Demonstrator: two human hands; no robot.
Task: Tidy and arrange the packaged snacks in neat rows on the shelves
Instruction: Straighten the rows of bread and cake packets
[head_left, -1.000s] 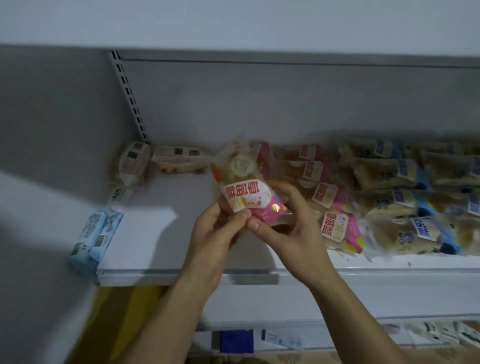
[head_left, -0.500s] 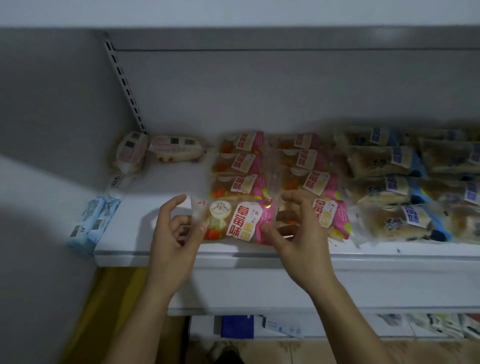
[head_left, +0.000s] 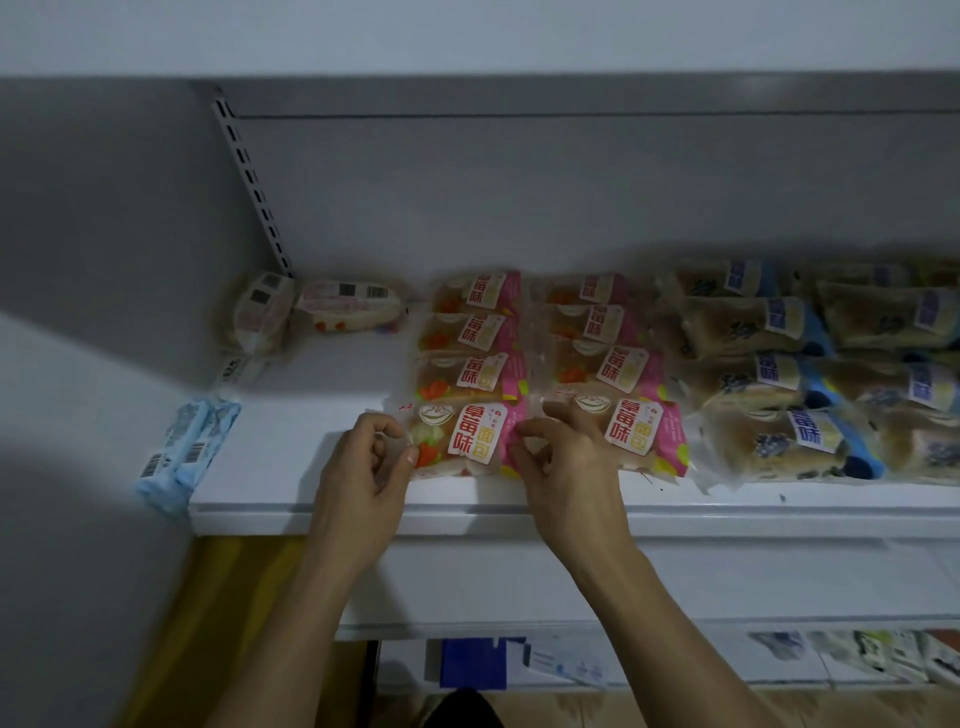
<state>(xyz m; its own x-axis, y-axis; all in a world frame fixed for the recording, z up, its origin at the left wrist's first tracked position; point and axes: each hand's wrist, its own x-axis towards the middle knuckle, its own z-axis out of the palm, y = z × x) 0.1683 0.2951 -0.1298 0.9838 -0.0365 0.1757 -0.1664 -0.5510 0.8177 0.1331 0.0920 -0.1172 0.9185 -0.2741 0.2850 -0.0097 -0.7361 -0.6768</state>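
Now, taking the white shelf (head_left: 291, 467) as the landmark: off its left end, blue wrapped packs (head_left: 182, 457) hang beside the edge. At the shelf's back left corner sit two pale packets (head_left: 317, 312) turned barcode side out. Near the front edge, the left hand (head_left: 363, 467) pinches the left end of the front strawberry bread packet (head_left: 460, 439) with curled fingers. That packet is clear plastic with a pink end, a white label in red lettering and a golden bun inside; it lies flat at the head of a row running to the shelf's back. The right hand (head_left: 566, 462) pinches its right end, fingers curled. A second pink row (head_left: 618, 374) lies just beside, then blue-labelled bread packets (head_left: 779, 395) fill the shelf's right part.
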